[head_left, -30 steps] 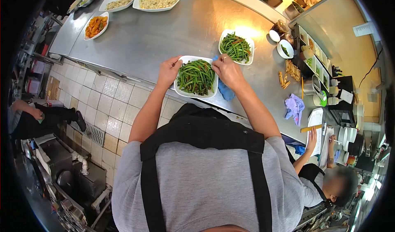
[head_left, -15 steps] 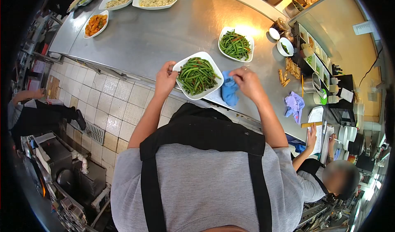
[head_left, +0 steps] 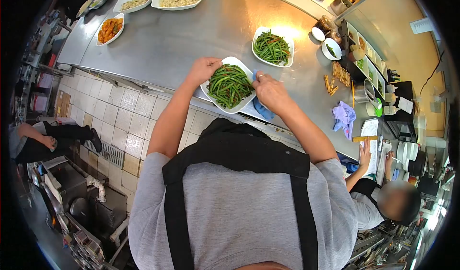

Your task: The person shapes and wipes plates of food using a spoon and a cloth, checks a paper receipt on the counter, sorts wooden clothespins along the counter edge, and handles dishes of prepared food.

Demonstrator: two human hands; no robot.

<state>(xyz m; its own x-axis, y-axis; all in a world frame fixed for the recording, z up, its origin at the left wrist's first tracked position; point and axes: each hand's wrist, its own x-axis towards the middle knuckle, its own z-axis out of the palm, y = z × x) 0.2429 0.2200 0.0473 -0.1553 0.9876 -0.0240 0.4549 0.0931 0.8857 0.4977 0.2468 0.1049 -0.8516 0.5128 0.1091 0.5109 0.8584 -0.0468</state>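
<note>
A white square plate of green beans (head_left: 229,86) is at the counter's near edge, in front of my body. My left hand (head_left: 205,70) grips its upper left rim with closed fingers. At the plate's right rim my right hand (head_left: 270,91) is closed on a blue cloth (head_left: 263,109), part of which hangs below the hand. A second plate of green beans (head_left: 271,48) stands on the counter behind, up and to the right.
On the steel counter (head_left: 158,45) are an orange dish (head_left: 110,29), two rice dishes at the back left, breadstick-like pieces (head_left: 341,74) and a purple cloth (head_left: 343,117). Ingredient trays line the right. A co-worker's hand (head_left: 365,153) rests on papers; another person is at left.
My right hand has returned to the plate's right rim with the blue cloth. My left hand has moved up along the rim, and the plate has turned slightly.
</note>
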